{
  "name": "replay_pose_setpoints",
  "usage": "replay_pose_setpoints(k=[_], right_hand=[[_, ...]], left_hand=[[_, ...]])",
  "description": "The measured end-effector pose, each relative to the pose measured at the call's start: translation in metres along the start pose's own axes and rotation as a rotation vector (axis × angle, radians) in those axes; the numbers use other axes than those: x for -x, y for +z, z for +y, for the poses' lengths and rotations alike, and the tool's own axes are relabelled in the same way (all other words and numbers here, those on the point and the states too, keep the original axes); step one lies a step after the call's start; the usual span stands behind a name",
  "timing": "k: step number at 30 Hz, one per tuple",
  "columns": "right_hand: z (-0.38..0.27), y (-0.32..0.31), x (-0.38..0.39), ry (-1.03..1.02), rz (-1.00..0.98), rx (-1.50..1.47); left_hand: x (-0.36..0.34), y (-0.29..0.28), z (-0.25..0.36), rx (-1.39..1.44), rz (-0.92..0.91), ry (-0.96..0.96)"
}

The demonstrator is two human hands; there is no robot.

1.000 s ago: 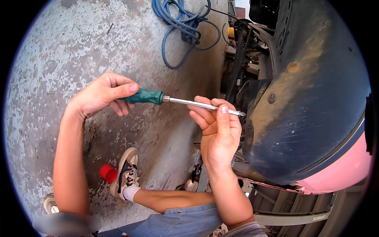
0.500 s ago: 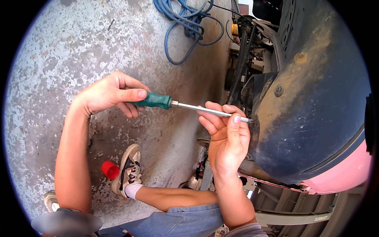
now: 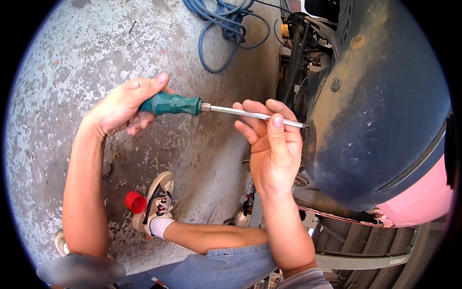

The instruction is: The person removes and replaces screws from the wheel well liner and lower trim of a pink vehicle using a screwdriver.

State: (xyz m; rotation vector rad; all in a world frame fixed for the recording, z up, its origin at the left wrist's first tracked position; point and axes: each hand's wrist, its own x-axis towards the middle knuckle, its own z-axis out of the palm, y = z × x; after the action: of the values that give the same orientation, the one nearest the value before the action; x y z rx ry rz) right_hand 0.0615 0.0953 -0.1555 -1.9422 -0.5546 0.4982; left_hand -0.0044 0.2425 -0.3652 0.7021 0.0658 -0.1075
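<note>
A screwdriver (image 3: 177, 104) with a green handle and a bright steel shaft lies nearly level across the view, its tip to the right. The handle is in my left hand (image 3: 118, 105), thumb along the top and fingers beneath. My right hand (image 3: 274, 156) is turned palm up and pinches the shaft close to the tip between thumb and fingers. That tip meets a dark round spot at the edge of a dirty black plastic liner (image 3: 380, 125); whether it sits in a fastener I cannot tell. Another round fastener (image 3: 336, 84) shows higher on the liner.
A coiled blue hose (image 3: 209, 45) lies on the worn concrete floor (image 3: 96, 53). A red cup-like cap (image 3: 135, 202) rests beside my shoe (image 3: 159, 202). Below the liner are a pink body panel (image 3: 418, 202) and a metal frame (image 3: 365, 261). Dark vehicle parts (image 3: 296, 58) stand behind my right hand.
My left hand has shifted its hold on the handle, thumb now higher and more of the green handle showing. Both hands and the screwdriver appear slightly higher in view, as the view itself shifted.
</note>
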Motion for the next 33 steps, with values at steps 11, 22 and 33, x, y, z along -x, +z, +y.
replay_pose_setpoints(k=[11,22,33], right_hand=[[0.003,-0.01,0.0,-0.054,-0.029,-0.042],[0.002,-0.01,0.004,-0.046,-0.002,0.005],[0.005,-0.007,0.004,-0.068,0.076,0.023]], left_hand=[[-0.003,0.016,-0.016,0.069,0.024,0.231],[-0.003,0.018,-0.027,0.165,0.071,0.271],[-0.006,0.047,-0.014,0.408,0.313,0.125]])
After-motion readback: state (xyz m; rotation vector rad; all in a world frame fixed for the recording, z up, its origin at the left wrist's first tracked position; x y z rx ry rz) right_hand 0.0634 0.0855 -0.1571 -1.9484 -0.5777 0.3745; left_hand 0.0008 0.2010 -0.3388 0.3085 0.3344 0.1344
